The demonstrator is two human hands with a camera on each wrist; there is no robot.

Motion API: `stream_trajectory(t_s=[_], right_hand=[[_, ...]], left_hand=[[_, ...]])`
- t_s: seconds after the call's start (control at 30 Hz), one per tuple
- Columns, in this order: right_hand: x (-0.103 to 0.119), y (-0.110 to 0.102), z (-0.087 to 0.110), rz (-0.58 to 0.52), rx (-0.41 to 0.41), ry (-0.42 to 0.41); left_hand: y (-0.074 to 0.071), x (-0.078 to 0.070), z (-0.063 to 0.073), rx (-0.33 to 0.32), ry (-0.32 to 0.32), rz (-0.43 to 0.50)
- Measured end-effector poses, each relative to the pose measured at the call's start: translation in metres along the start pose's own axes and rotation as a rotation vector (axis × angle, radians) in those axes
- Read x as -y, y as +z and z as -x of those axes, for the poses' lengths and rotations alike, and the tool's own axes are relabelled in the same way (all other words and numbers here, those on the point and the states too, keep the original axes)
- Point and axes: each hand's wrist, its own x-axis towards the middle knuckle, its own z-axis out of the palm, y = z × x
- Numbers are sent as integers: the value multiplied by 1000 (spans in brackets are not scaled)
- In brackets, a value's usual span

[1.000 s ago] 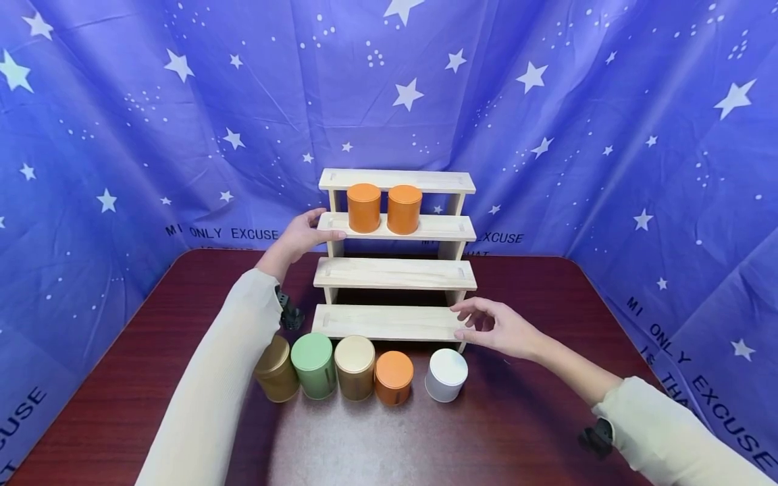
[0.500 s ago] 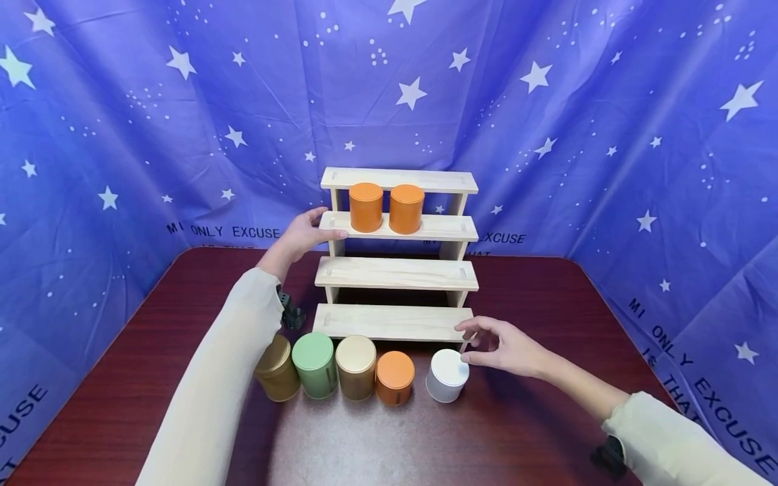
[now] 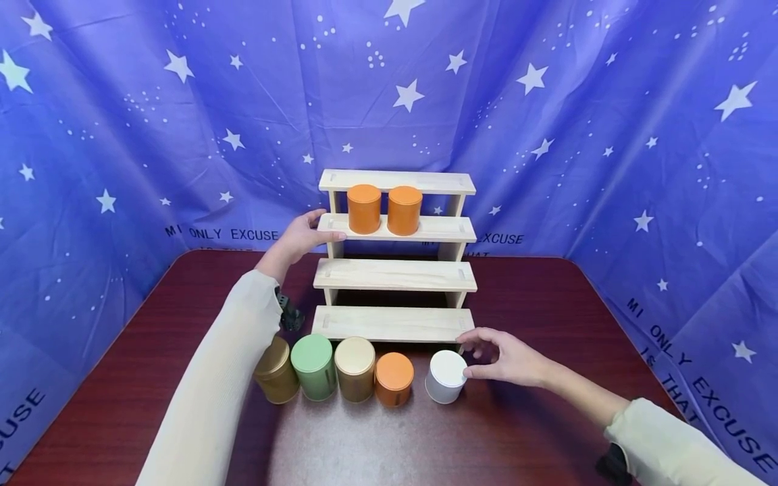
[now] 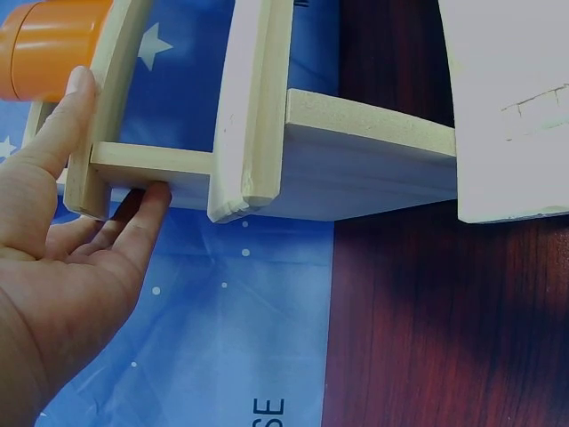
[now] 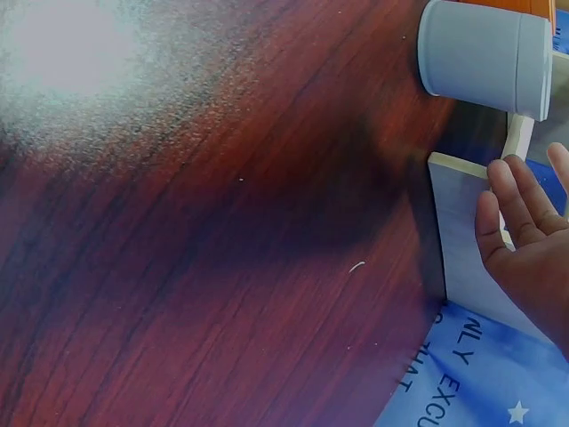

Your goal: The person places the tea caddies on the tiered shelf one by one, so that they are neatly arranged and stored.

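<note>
My left hand point(image 3: 299, 237) grips the left end of a four-tier wooden shelf point(image 3: 395, 275) at its third board up. In the left wrist view the thumb lies along that board's edge, and the fingers touch the side panel point(image 4: 160, 169). Two orange canisters point(image 3: 364, 210) stand on the same board. At the lower right, my right hand point(image 3: 513, 359) hovers beside a white canister point(image 3: 446, 385), its fingers loosely bent and nothing between them. The right wrist view has a small gap between the hand point(image 5: 533, 240) and the white canister point(image 5: 480, 58).
In front of the shelf stand a brown-gold canister point(image 3: 276, 374), a green one point(image 3: 315, 371), a pale gold one point(image 3: 355, 371) and an orange one point(image 3: 394, 383) in a row. A blue star-printed cloth point(image 3: 389, 88) hangs behind and beside the dark red table point(image 3: 340, 445).
My right hand has come down from beside the lowest board's right end to the white canister's right side. The left hand stays on the shelf, and the canisters have not moved.
</note>
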Motion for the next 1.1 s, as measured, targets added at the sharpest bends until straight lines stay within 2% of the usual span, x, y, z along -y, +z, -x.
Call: stream_trajectory(t_s=[0.3, 0.67, 1.1], right_hand=[[-7, 5, 3, -24, 24, -24], [-14, 15, 3, -59, 64, -6], [-16, 24, -2, -104, 77, -45]], left_hand=[[1, 1, 1, -2, 0, 14], [2, 3, 1, 3, 0, 7], [1, -1, 1, 0, 0, 19]])
